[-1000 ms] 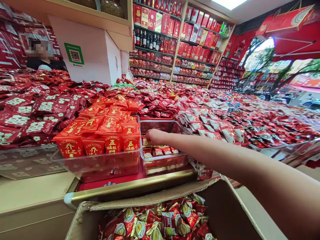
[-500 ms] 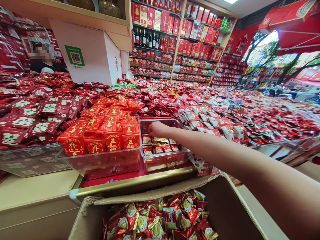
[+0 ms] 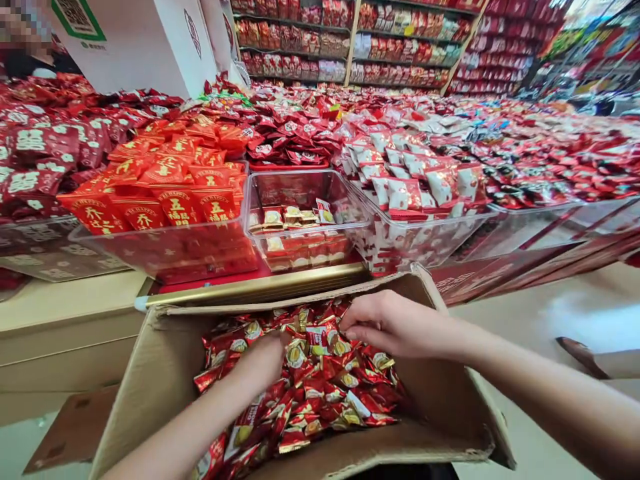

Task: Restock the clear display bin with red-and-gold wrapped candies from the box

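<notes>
Red-and-gold wrapped sweets [image 3: 320, 390] lie inside an open cardboard box [image 3: 155, 360]. Left hand [image 3: 270, 353] among them, fingers hidden, grip unclear; right hand [image 3: 383, 323] half-curled, hold unclear. Box's far wall separates them from a part-filled clear plastic bin [image 3: 295, 190], between orange-red packets [image 3: 170, 177] and white-and-red packets [image 3: 425, 183].

The cardboard box [image 3: 437, 397] is standing open on top, leaving room between the left hand [image 3: 269, 353] and right hand [image 3: 385, 321]. Its far wall [image 3: 280, 305] is blocking the low way to the clear bin [image 3: 295, 193], whose top is leaving space.

Tall shelves [image 3: 353, 41] behind, pale floor [image 3: 520, 313] below
</notes>
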### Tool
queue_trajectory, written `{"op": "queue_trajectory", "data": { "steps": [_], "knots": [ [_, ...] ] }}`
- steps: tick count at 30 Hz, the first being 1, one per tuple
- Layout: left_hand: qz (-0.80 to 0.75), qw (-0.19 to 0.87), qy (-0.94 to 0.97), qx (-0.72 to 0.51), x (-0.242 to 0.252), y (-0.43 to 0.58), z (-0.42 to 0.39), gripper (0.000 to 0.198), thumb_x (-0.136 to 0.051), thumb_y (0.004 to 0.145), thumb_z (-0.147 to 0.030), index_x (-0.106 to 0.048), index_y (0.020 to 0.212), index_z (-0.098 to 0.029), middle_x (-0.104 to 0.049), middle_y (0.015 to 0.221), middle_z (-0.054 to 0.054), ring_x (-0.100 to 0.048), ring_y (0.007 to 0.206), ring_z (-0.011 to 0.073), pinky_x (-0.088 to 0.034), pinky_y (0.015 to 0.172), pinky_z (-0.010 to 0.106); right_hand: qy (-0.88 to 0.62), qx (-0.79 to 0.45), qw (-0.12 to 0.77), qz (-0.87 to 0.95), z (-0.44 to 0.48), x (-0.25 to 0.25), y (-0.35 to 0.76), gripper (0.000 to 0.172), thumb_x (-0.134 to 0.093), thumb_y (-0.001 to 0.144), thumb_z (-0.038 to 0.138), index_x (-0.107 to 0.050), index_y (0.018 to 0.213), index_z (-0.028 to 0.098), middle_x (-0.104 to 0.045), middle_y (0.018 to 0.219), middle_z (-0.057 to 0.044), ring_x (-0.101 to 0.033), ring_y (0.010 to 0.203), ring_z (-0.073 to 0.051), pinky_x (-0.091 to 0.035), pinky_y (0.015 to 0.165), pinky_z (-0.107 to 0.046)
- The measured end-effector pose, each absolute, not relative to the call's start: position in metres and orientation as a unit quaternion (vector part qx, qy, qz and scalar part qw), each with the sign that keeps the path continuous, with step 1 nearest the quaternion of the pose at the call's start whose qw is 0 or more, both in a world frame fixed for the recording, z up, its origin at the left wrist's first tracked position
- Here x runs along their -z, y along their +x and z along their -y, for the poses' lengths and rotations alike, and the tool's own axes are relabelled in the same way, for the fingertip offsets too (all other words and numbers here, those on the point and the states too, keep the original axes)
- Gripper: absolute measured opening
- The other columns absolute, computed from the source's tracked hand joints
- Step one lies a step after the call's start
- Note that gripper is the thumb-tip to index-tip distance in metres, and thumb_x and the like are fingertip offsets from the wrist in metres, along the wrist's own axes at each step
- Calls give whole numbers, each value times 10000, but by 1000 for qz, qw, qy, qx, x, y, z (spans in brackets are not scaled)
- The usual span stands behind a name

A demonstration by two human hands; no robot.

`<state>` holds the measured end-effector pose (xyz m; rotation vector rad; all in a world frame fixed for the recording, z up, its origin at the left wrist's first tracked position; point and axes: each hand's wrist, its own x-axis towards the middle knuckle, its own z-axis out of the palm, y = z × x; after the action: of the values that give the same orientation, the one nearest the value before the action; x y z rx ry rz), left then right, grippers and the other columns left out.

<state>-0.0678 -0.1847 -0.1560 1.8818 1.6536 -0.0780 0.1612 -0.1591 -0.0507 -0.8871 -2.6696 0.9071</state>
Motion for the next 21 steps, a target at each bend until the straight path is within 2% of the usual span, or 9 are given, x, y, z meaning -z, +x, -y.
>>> {"op": "queue_trajectory", "data": {
  "steps": [3, 6, 9, 14, 18, 21],
  "knots": [
    [-616, 327, 716, -4, 164, -56, 173, 286, -493, 807, -293, -510, 1056, -152, -540, 1073, 42, -553, 896, 219, -466, 737, 393, -368, -313, 75, 872, 160, 93, 178, 174, -441, 790, 209, -600, 802, 140, -603, 727, -30, -508, 639, -101, -374, 598, -202],
    [-605, 341, 720, -20, 171, -50, 171, 291, -498, 801, -307, -525, 1040, -143, -545, 1061, 28, -550, 896, 239, -465, 740, 396, -396, -312, 81, 860, 158, 112, 183, 174, -441, 783, 207, -604, 779, 147, -603, 702, -25, -497, 607, -99, -361, 578, -200],
    [-590, 351, 727, -5, 176, -50, 172, 290, -503, 797, -312, -531, 1032, -144, -548, 1049, 22, -551, 893, 243, -467, 736, 389, -396, -296, 83, 865, 159, 117, 184, 180, -440, 783, 217, -607, 779, 149, -606, 704, -30, -499, 609, -103, -354, 583, -203],
    [-553, 355, 752, 58, 181, -57, 174, 235, -488, 812, -268, -523, 1020, -163, -556, 1051, 54, -557, 877, 181, -456, 745, 388, -373, -302, 43, 876, 161, 124, 177, 170, -462, 753, 194, -620, 801, 156, -627, 753, -39, -530, 665, -114, -359, 618, -203],
    [-522, 332, 780, 96, 184, -60, 179, 308, -580, 736, -234, -529, 1034, -174, -544, 1082, 60, -486, 1006, 224, -364, 848, 435, -358, -323, -5, 876, 160, 129, 169, 174, -468, 728, 175, -629, 792, 159, -631, 721, -27, -517, 610, -101, -348, 569, -191],
    [-519, 314, 786, 115, 183, -60, 181, 262, -636, 665, -217, -579, 913, -155, -568, 1012, 58, -467, 1009, 241, -330, 853, 447, -353, -304, -31, 884, 161, 131, 165, 171, -482, 707, 159, -637, 779, 153, -631, 705, -31, -512, 595, -102, -338, 554, -195]
  ]
}}
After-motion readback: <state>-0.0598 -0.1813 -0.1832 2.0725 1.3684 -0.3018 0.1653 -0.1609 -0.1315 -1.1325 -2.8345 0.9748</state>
